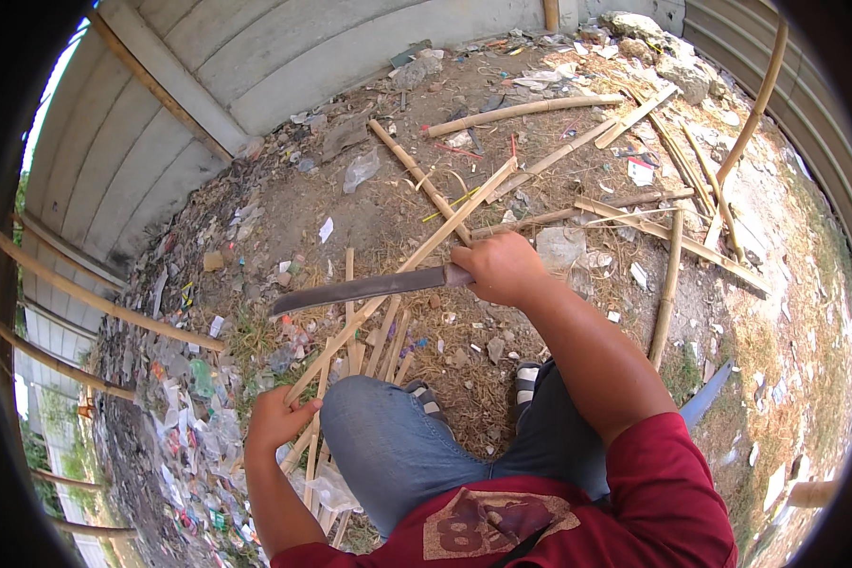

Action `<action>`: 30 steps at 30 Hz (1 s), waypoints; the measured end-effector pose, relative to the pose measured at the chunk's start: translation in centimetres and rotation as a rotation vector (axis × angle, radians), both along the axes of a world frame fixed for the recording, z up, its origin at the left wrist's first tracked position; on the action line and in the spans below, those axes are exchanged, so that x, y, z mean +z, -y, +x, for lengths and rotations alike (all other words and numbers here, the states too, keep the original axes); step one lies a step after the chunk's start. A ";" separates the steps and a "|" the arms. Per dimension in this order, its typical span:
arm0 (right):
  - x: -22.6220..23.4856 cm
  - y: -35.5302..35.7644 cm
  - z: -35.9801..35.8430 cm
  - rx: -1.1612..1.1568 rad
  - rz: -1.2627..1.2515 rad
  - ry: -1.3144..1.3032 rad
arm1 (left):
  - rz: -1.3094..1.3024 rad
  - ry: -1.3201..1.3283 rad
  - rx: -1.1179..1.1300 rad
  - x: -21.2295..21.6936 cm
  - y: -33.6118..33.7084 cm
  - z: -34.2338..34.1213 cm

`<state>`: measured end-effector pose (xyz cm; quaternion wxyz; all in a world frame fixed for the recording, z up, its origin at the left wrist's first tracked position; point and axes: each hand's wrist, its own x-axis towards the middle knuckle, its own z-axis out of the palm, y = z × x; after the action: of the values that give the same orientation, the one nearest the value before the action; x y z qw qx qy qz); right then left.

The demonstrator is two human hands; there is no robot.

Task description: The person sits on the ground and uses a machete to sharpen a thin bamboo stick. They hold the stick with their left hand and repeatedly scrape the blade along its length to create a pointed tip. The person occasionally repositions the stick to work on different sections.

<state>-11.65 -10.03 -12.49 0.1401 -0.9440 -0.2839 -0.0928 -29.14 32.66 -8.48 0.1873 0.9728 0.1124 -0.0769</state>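
My right hand [505, 269] is closed round the handle of a machete [355, 292], its long dark blade pointing left. The blade crosses over a long split bamboo strip [440, 234]; whether the two touch I cannot tell. Beside my left knee, my left hand [280, 422] grips the strip's near end, thumb along it. The far end slants up and right, passing over a bamboo pole [409, 163] on the ground. More split bamboo strips [385, 343] lie in a bundle under and beside my left leg.
Bamboo poles [525, 112] and split pieces [677, 244] lie scattered ahead and right. Plastic litter [194, 426] covers the ground at left. Slanting poles [114, 301] lean at the left, by a concrete panel wall [303, 62]. Rocks [686, 76] sit at the far right.
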 end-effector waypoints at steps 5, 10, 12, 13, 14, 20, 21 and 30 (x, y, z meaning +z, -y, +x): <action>-0.9 3.9 2.5 -0.267 0.224 -0.045 | -0.022 -0.024 0.124 2.2 -3.4 -2.0; -1.4 5.6 2.4 -0.391 0.217 -0.130 | -0.021 -0.030 0.114 3.4 -1.1 -2.2; -0.1 4.1 1.6 -0.349 0.167 -0.167 | -0.026 -0.029 0.112 2.3 -1.8 -1.9; 0.6 3.2 1.2 -0.309 0.143 -0.183 | -0.062 -0.030 0.111 1.5 -2.0 -1.9; 0.9 2.5 0.7 -0.272 0.115 -0.201 | -0.103 -0.033 0.108 0.8 -1.9 -1.7; 0.3 -1.1 -0.7 0.049 -0.018 -0.106 | -0.081 -0.053 0.106 0.3 -0.5 0.1; 0.0 -0.4 0.1 -0.065 0.013 -0.094 | -0.089 -0.048 0.136 0.8 -1.4 -0.4; -0.9 3.5 2.2 -0.427 0.104 -0.264 | -0.024 0.067 0.198 1.6 -3.6 -2.9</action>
<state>-9.41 -13.52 -13.42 0.2016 -0.9780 -0.0520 -0.0106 -32.08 36.26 -6.87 0.2093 0.9567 0.2008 -0.0266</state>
